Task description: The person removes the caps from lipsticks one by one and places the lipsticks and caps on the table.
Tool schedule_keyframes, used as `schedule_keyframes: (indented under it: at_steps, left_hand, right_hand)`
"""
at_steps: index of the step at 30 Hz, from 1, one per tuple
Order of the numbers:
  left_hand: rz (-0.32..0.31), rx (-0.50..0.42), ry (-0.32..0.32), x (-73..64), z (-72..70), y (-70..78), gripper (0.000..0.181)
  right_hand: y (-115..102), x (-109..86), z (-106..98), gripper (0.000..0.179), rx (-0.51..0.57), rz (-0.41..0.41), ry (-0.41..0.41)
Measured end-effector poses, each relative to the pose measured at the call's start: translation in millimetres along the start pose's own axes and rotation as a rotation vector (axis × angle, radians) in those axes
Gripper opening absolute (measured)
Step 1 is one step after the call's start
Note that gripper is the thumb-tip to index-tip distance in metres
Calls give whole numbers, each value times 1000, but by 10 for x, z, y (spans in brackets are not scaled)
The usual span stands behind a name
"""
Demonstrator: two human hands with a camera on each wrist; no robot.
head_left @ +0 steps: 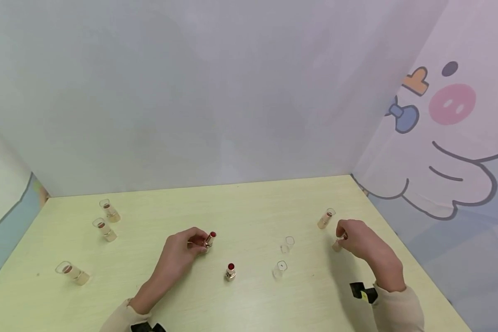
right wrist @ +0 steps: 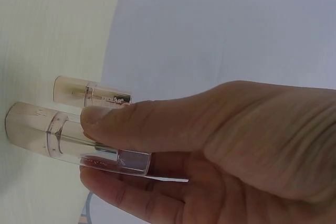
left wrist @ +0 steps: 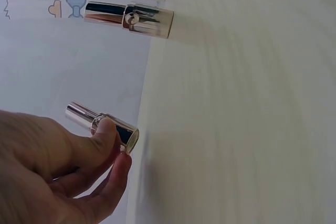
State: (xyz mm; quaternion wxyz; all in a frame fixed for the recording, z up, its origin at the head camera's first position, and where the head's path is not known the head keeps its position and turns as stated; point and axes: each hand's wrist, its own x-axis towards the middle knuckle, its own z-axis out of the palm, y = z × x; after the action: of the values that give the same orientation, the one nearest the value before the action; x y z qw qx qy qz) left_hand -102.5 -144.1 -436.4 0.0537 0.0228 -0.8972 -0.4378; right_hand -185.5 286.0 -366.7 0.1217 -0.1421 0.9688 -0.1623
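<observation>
My left hand (head_left: 178,252) pinches an uncapped red lipstick (head_left: 209,239) near its base, between thumb and fingers. In the left wrist view its shiny gold tube (left wrist: 81,114) tilts close to the tabletop. A second uncapped lipstick (head_left: 230,273) stands upright to the right of that hand. Out on the right side, my right hand (head_left: 362,242) grips a capped lipstick by its clear cap (right wrist: 137,162), thumb on one side and fingers on the other. The pale gold base (right wrist: 31,127) of this one is right at the tabletop. Another capped lipstick (head_left: 324,220) stands just behind it.
Two clear caps, one farther back (head_left: 289,241) and one nearer (head_left: 280,267), stand between my hands. Three capped lipsticks stand at the left: a back one (head_left: 112,213), a middle one (head_left: 106,232) and a front one (head_left: 78,275). A curtain (head_left: 207,101) hangs behind the pale table (head_left: 170,203).
</observation>
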Motion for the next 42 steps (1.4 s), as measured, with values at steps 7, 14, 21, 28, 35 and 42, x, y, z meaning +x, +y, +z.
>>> schedule_keyframes:
  at_steps: [7,14,21,28,35,42]
  left_hand:
    - [-23,-60,-34,-9,2,-7,24]
    - [-25,-79,-40,-6,7,-22,25]
    - [-37,-79,-54,-1,8,-33,27]
    - [-20,-85,-85,-7,5,-48,33]
    - [-5,-52,-84,7,-2,-59,38]
    - [-3,1,-75,30,-73,-76,39]
  right_hand:
    - [-4,-18,-18,9,-27,-40,21]
    - [-38,-36,-46,9,9,-54,15]
    - [-73,-36,-43,9,37,-85,32]
    - [-104,-52,-54,10,53,-135,80]
    - [-140,-44,-95,12,91,-157,196]
    - [-173,-34,-104,10,111,-185,386]
